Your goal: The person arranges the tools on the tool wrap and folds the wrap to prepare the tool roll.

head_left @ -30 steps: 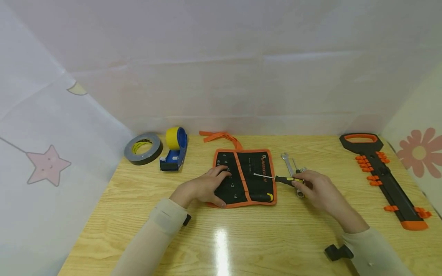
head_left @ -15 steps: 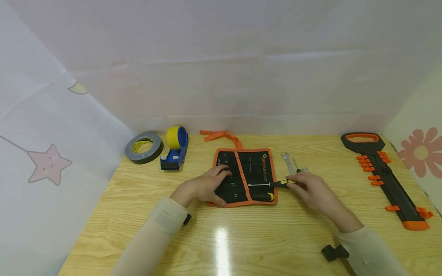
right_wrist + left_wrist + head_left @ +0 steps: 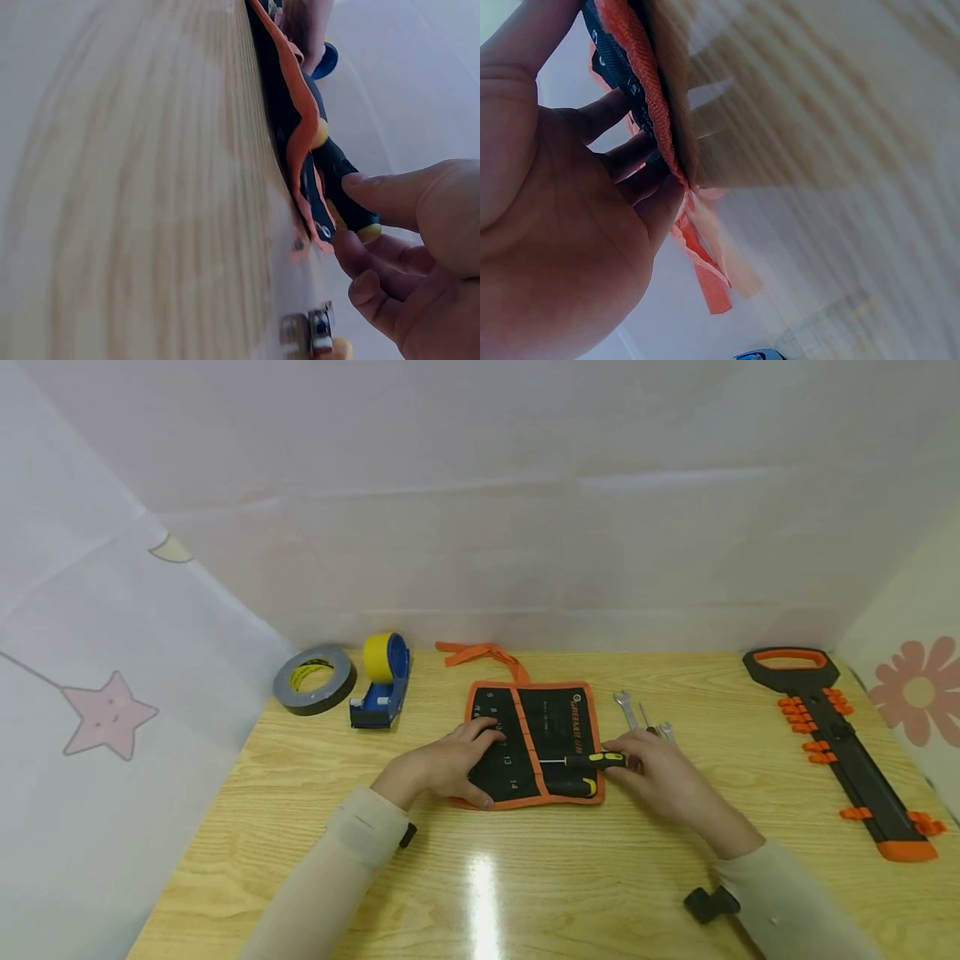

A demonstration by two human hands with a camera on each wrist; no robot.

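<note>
My left hand lies over the left half of a black tool pouch with orange edging, its fingers spread on the numbered pockets and its thumb by the lower edge. In the left wrist view the fingers reach past the pouch's orange border. My right hand pinches the handle end of a black-and-yellow screwdriver between thumb and fingers. This screwdriver lies across the pouch's right half, its blade tip at the orange middle band. Just below it, a second yellow-ended handle sits in the pouch.
Beyond my right hand lie a wrench, a thin-bladed tool and another wrench end. Grey tape and a blue tape dispenser stand at back left. A black-and-orange rack lies at right.
My right hand has moved left and carried the screwdriver over the pouch, lowering its tip to the middle band. My left hand stays in place on the pouch.
</note>
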